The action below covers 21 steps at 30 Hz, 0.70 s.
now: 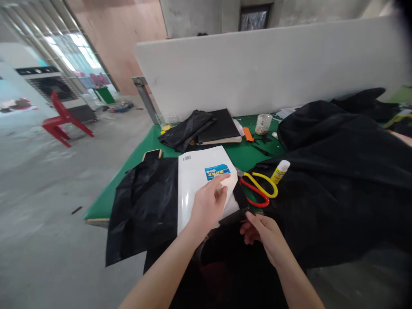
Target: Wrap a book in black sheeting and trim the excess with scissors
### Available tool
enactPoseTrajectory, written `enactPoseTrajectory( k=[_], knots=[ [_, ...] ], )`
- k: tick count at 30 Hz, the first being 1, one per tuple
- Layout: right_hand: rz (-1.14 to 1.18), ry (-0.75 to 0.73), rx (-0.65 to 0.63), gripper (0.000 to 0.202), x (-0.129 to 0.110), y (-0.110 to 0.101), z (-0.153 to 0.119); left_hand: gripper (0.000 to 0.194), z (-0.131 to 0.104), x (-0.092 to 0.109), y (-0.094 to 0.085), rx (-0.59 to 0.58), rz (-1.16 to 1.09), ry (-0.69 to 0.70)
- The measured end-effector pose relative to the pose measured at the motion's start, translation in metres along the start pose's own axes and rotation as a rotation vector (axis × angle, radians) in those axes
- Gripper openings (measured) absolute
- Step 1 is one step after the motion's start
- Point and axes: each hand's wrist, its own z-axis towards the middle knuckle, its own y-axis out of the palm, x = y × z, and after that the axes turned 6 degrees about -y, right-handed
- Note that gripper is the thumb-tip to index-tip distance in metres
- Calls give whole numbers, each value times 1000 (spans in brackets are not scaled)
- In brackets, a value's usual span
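Note:
A white book with a blue label lies on black sheet material at the table's front edge. My left hand rests over the book's right part, its fingers curled at a lifted corner of the cover. To its right, my right hand pinches the edge of a black piece by the book's lower right corner. Scissors with one yellow and one red handle lie right of the book. Beside them stands a yellow glue stick with a white cap, slightly tilted.
Behind the book are a black-covered book, folded black material, an orange item and a clear cup. A phone lies left on the green table. Black fabric covers the right side. A white panel stands behind.

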Motion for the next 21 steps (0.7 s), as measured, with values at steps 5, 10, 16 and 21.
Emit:
enactPoseTrajectory(
  k=[5, 10, 16, 21],
  knots=[
    [-29, 3, 36, 45, 1, 15, -1, 28, -9, -1, -40, 369, -340, -139],
    [46, -10, -6, 48, -3, 25, -1, 40, -29, -10, -72, 636, -645, -185],
    [158, -165, -98, 56, -20, 42, -6, 57, -41, -17, -92, 753, -858, -227],
    [-57, -485, -49, 72, -47, 56, -14, 61, -37, -16, -79, 659, -882, -253]
  ],
)
